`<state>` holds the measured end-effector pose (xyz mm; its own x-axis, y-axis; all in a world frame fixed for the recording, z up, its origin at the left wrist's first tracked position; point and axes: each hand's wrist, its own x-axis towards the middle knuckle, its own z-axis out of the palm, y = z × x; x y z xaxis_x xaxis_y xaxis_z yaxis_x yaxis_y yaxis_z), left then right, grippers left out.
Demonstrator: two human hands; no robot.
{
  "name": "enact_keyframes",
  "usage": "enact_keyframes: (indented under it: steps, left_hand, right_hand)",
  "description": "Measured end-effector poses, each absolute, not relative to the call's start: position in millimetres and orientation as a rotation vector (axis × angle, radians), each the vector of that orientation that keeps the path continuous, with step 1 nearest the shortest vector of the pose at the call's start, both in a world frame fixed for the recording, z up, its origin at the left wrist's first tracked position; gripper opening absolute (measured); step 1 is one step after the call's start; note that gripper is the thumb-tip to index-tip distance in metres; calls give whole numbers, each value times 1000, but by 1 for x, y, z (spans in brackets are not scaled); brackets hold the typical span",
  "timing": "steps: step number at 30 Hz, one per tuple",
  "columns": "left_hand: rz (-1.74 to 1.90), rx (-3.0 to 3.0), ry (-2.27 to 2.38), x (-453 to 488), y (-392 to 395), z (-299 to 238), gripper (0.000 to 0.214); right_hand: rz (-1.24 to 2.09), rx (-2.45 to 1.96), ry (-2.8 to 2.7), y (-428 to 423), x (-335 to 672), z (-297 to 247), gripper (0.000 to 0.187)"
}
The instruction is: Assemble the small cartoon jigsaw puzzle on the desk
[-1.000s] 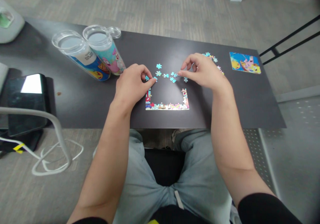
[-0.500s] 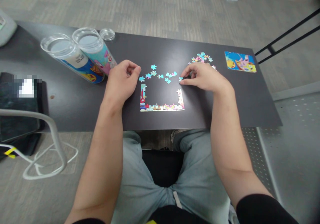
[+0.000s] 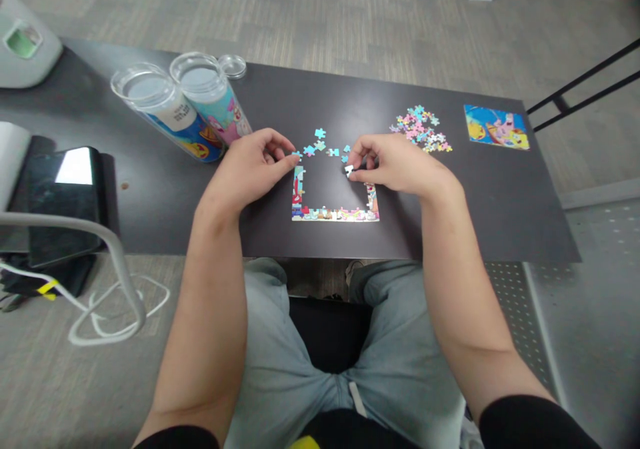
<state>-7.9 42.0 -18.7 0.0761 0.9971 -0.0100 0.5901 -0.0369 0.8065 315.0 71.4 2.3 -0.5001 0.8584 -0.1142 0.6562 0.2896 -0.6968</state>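
A partly built jigsaw frame (image 3: 334, 213) lies on the dark table (image 3: 480, 195), with its bottom edge and two short sides joined. My left hand (image 3: 250, 169) rests at the top of the frame's left side, fingers curled and pinched at a small blue piece (image 3: 299, 156). My right hand (image 3: 395, 165) sits over the frame's right side, pinching a small puzzle piece (image 3: 349, 170) whose pale back shows. Several loose blue pieces (image 3: 320, 146) lie between the two hands.
A heap of pink and blue pieces (image 3: 421, 129) and a picture card (image 3: 496, 127) lie at the right. Two clear printed tubes (image 3: 195, 105) and a round lid (image 3: 233, 65) stand at the back left. A dark phone (image 3: 60, 199) lies at the far left.
My right hand moved left and down to the frame's right side and now pinches a piece showing its pale back. My left hand shifted onto the top of the frame's left side.
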Motion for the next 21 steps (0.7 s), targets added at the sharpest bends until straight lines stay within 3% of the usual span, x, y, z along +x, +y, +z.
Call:
enact_keyframes:
  steps: [6,21]
  left_hand:
    - [751,1700,1546,-13,40,-21,25]
    - [767,1777,1531,-12,39,-30,24]
  right_hand:
    - [854,-1309,-2356,63,271,-7,19]
    - [837,-1236,-2325,59,248,-19,12]
